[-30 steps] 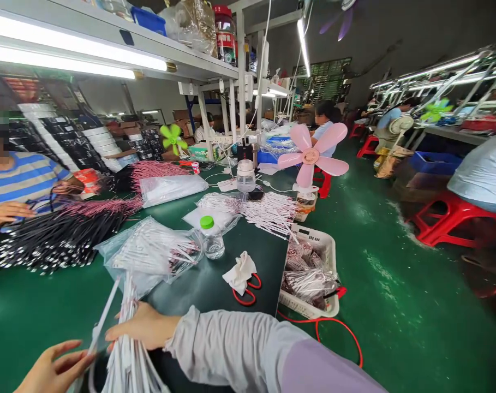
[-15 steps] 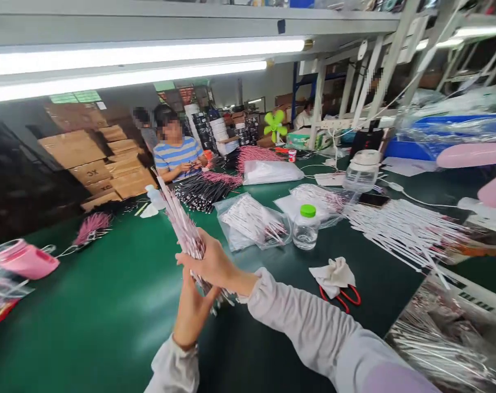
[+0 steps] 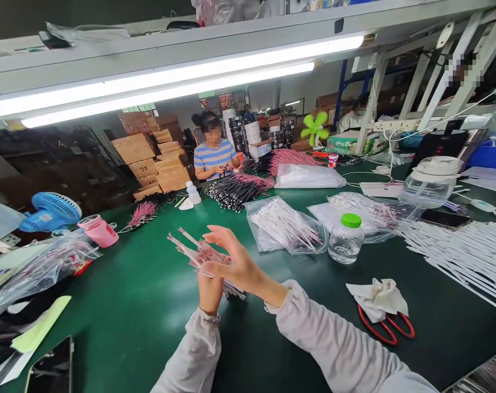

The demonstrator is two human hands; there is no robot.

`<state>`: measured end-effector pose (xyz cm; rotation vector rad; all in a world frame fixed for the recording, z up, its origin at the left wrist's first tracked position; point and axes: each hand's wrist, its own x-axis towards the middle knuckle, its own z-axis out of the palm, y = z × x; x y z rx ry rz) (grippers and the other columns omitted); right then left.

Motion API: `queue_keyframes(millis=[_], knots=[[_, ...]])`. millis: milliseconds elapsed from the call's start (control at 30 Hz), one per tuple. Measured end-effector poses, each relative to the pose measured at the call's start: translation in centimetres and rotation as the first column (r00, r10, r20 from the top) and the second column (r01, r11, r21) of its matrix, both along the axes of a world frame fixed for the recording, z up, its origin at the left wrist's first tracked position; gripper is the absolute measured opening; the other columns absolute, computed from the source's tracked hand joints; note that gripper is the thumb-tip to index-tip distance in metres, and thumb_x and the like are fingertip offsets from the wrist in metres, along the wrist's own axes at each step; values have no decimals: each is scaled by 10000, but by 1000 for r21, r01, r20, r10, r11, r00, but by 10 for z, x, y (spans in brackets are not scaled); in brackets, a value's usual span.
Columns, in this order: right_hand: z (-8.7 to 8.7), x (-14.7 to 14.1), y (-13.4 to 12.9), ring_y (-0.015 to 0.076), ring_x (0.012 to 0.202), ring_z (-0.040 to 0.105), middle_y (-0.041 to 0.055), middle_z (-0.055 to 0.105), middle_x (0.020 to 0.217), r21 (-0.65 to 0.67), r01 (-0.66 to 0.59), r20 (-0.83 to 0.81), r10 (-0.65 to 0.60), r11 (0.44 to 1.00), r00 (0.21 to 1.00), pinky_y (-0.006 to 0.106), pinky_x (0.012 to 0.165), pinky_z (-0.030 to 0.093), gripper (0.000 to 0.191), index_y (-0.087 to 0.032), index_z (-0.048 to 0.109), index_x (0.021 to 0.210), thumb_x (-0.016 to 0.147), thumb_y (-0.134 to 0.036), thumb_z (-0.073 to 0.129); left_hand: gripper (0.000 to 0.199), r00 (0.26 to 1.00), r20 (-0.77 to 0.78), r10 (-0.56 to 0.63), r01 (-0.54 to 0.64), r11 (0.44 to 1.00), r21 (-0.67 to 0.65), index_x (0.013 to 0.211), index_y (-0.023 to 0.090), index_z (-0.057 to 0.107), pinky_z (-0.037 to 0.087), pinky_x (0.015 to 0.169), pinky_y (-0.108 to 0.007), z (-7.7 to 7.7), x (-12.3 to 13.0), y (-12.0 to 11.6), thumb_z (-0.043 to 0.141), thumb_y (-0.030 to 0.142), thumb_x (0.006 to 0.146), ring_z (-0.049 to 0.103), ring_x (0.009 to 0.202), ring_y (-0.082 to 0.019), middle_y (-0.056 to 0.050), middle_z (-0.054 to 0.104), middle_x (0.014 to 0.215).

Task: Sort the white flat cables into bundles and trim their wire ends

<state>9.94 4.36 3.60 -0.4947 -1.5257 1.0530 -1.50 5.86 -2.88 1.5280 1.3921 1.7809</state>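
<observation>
A loose bundle of thin white wires with pinkish ends [image 3: 195,256] is held above the green table, tilted toward the far left. My left hand [image 3: 210,290] grips it from below; its fingers are mostly hidden behind the wires and my other hand. Over the near side of the bundle, my right hand [image 3: 241,266] has its fingers stretched out and apart from the thumb, which lies close against the wires. To the right lie a clear bag of white wires [image 3: 286,224] and a green-lidded jar [image 3: 346,240].
Red-handled scissors [image 3: 389,330] lie partly under a white cloth [image 3: 378,297]. Many white wires [image 3: 460,245] spread at right. A phone [image 3: 51,368], plastic bags [image 3: 47,262], a pink container [image 3: 99,230] and a blue fan [image 3: 53,212] are at left. Opposite sits a co-worker [image 3: 215,155] behind black wires [image 3: 233,191].
The view has swung left. The bundle has gone from nearly upright to leaning flatter, its ends more fanned. My right hand has opened from its wrap around the wires.
</observation>
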Motion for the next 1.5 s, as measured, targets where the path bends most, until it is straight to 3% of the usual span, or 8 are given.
queue_keyframes(millis=[133,233,400,633,833,1067,1267,1500], knots=[[0,24,3,201,1200,548,80,611,1243,-17,196,-102,-196,981,975,390,1066,391,446,-246,539,1255,872,-469,586,282,936,352,-26,18,1000,25,855,170,609,538,830,-378,42,-25,-12,740,369,705,668,853,-216,-33,664,842],[-28,26,12,216,1256,509,62,609,1281,-415,109,-167,-194,903,967,384,1070,377,415,-258,622,1183,880,-530,541,343,789,614,-25,-21,997,68,931,190,581,530,869,-382,63,-28,-21,778,298,672,671,858,-186,-9,670,852],[-71,-6,15,221,997,665,54,708,1075,-781,-385,-512,-152,491,845,360,832,526,335,-245,670,1103,852,-442,571,598,753,654,-72,76,997,22,1158,227,516,530,777,-324,42,2,-27,815,290,645,662,798,-167,11,670,821],[-98,-24,5,215,881,703,58,744,889,-767,-478,-594,-193,429,781,335,773,546,251,-180,662,1014,819,-307,567,390,804,586,-99,128,992,-9,932,184,565,521,705,-293,29,12,-29,800,350,670,654,718,-161,16,640,709],[-80,-23,-1,236,840,701,102,736,874,-724,-595,-655,-77,350,752,376,732,561,287,-147,667,1016,870,-244,439,497,803,582,-124,155,988,-4,1070,200,538,519,747,-303,30,15,-34,809,315,670,684,788,-175,17,664,774],[-68,-4,12,151,769,628,61,695,877,-662,-512,-652,-84,548,753,273,671,511,375,-171,711,1009,952,-362,394,356,599,776,-196,226,971,71,893,188,591,523,862,-370,36,-1,-20,816,223,620,679,772,-162,26,663,730],[-64,15,19,135,743,546,30,669,855,-541,-253,-333,72,802,940,284,721,440,327,-207,755,963,735,-441,736,199,422,885,-196,269,960,84,846,185,590,476,980,-406,41,-19,-14,717,129,704,656,734,-109,52,637,710],[-47,25,18,140,715,526,18,675,768,-335,85,-135,-137,938,981,301,725,424,276,-231,770,909,830,-454,630,84,301,940,-164,341,938,55,813,179,605,452,1020,-380,43,-20,-13,611,98,792,684,755,-103,49,651,698]])
